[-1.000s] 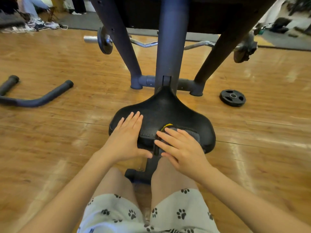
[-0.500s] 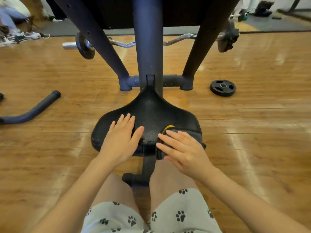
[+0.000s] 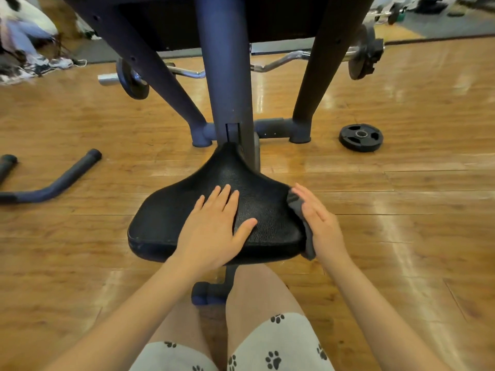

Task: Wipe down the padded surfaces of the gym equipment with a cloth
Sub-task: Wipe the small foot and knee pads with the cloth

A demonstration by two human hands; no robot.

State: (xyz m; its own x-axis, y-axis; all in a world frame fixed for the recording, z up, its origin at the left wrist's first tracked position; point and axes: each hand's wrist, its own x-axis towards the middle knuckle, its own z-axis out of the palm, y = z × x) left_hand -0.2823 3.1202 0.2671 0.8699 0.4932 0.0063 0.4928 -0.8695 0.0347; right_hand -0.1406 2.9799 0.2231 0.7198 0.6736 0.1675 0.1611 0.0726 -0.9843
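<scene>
Seat pad (image 3: 265, 210), black, textured, saddle-shaped: centre of view, mounted on a dark blue frame (image 3: 227, 76) whose central post rises toward 12 o'clock and whose two splayed legs meet a floor crossbar just beyond the pad's narrow nose.

Left hand (image 3: 214, 226): flat on top of the pad, palm down, fingers straight and close together pointing to 12 o'clock, thumb spread toward 3 o'clock. Holds nothing.

Right hand (image 3: 321, 223): at the pad's 3 o'clock edge, turned on its side, fingers straight and together, pressing the cloth against the side of the pad. Fingers not curled round the cloth.

Cloth (image 3: 301, 215), dark grey: sandwiched between right palm and the pad's right edge, upper end showing beside the fingertips, lower end hanging down below the heel of the hand at the pad's rear corner.

Floor (image 3: 415, 196): glossy wooden boards.

Weight plate (image 3: 360, 137), black, lying flat: 2 o'clock of the pad, well apart from it, near the frame's right leg.

Curl bar (image 3: 281, 64), chrome, bent, with a plate at each end: on the floor behind the frame, toward 12 o'clock.

Curved handle bar (image 3: 61, 180), dark, foam-gripped: on the floor at 9 o'clock, well apart from the pad.

Shorts (image 3: 278, 346), pale with black paw prints: at 6 o'clock, bare knees directed toward the pad's rear edge.
</scene>
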